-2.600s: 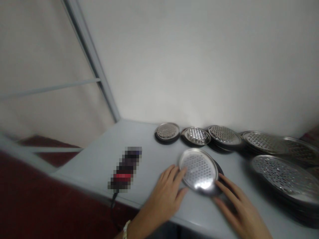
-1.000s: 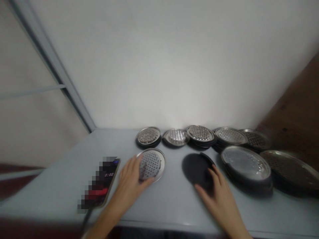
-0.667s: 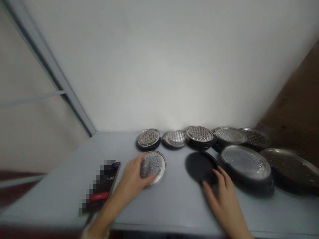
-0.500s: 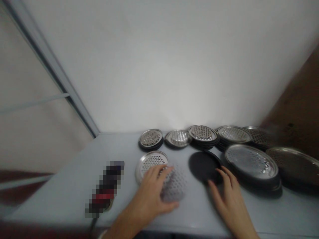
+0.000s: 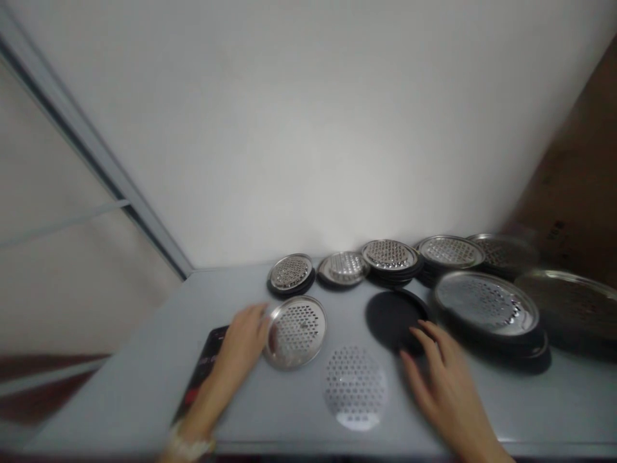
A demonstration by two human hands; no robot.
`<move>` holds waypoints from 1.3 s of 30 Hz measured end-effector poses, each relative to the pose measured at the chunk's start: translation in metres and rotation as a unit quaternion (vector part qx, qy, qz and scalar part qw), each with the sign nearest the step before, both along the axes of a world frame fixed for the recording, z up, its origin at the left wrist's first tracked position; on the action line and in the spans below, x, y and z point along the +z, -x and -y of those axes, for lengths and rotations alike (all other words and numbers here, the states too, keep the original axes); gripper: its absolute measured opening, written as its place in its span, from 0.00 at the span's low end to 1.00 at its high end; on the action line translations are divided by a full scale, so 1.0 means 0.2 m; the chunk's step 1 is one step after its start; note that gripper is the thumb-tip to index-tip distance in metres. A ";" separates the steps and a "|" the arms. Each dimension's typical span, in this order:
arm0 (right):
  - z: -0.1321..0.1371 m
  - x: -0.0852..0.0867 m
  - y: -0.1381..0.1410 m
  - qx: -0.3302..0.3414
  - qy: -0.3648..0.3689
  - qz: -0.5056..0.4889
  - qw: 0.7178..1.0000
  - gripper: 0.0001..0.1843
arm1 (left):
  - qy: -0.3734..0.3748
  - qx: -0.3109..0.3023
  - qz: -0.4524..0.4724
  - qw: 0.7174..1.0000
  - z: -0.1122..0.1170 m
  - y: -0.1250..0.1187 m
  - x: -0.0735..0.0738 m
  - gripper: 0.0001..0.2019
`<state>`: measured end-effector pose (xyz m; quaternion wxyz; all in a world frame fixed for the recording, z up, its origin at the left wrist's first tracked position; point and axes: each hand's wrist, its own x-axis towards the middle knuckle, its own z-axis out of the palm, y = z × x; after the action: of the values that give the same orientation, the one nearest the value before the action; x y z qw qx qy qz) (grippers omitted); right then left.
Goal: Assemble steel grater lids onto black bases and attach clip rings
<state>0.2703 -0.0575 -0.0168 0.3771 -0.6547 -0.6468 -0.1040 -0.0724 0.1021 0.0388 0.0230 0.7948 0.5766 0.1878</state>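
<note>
My left hand (image 5: 243,341) is by the left rim of a round metal grater disc (image 5: 296,331), its blurred fingertips at the edge; the thumb is hidden. The disc is silver with rows of holes and lies flat on the table. My right hand (image 5: 441,379) rests at the lower right edge of a black round disc (image 5: 393,318), with thumb and fingers apart and fingertips over its rim. Between the hands, nearer the front, lies a translucent perforated sheet (image 5: 355,386), round with a pale band at its bottom.
Several stacks of metal grater discs with black discs under them (image 5: 390,257) line the wall. Larger stacks (image 5: 486,305) stand to the right, beside a brown cardboard box (image 5: 569,186). A dark phone-like object (image 5: 209,354) lies under my left forearm on the white table (image 5: 144,360).
My left hand has let go of the translucent perforated sheet, which now lies nearer the table's front, and has moved left to the metal disc's rim. My right hand has stayed by the black disc.
</note>
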 end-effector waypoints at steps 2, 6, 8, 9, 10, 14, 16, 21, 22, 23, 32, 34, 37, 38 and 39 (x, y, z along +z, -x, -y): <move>0.00 0.00 0.00 0.011 -0.004 0.012 1.000 0.20 | 0.036 0.001 -0.010 0.999 -0.08 0.02 0.01 0.15; 0.01 -0.01 0.00 0.030 -0.019 0.025 0.999 0.19 | 0.079 0.005 -0.025 0.997 -0.12 -0.01 0.03 0.12; 0.01 -0.01 -0.01 0.029 -0.019 0.022 0.999 0.18 | 0.089 0.010 -0.027 0.996 -0.12 -0.03 0.03 0.11; 0.01 -0.01 -0.01 0.028 -0.017 0.021 0.999 0.18 | 0.094 0.013 -0.025 0.995 -0.12 -0.03 0.04 0.10; 0.01 -0.01 -0.01 0.027 -0.015 0.019 0.999 0.19 | 0.100 0.014 -0.021 0.995 -0.13 -0.03 0.04 0.10; 0.01 -0.01 0.00 0.021 -0.012 0.013 1.000 0.19 | 0.116 0.012 0.011 0.993 -0.16 0.00 0.05 0.08; 0.01 -0.01 0.00 0.017 -0.010 0.010 1.000 0.19 | 0.118 0.011 0.038 0.992 -0.17 0.02 0.06 0.08; 0.00 -0.02 0.00 0.016 -0.002 0.008 1.000 0.19 | 0.138 -0.008 0.129 0.982 -0.19 0.05 0.12 0.15; 0.00 -0.02 0.00 0.016 -0.001 0.007 1.000 0.19 | 0.147 -0.015 0.147 0.978 -0.19 0.05 0.13 0.18; 0.00 -0.02 0.00 0.016 -0.001 0.006 1.000 0.19 | 0.158 -0.022 0.163 0.974 -0.19 0.04 0.13 0.20; 0.00 -0.01 0.01 -0.002 -0.002 -0.006 1.000 0.19 | 0.222 -0.076 0.254 0.938 -0.13 -0.03 0.26 0.24; -0.01 -0.01 0.01 -0.004 -0.003 -0.010 1.000 0.19 | 0.203 -0.073 0.260 0.941 -0.12 -0.07 0.29 0.24; -0.01 0.00 0.01 -0.005 -0.005 -0.017 1.000 0.19 | 0.163 -0.079 0.257 0.949 -0.11 -0.17 0.31 0.22; -0.01 0.00 0.01 -0.004 -0.005 -0.019 1.000 0.19 | 0.147 -0.082 0.253 0.953 -0.10 -0.22 0.31 0.21; -0.01 0.01 0.01 -0.003 -0.003 -0.021 1.000 0.19 | 0.130 -0.086 0.248 0.956 -0.09 -0.27 0.30 0.20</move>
<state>0.2685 -0.0554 -0.0158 0.3923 -0.6576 -0.6364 -0.0934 -0.0192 0.1192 0.0993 0.2848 0.7600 0.5017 0.2993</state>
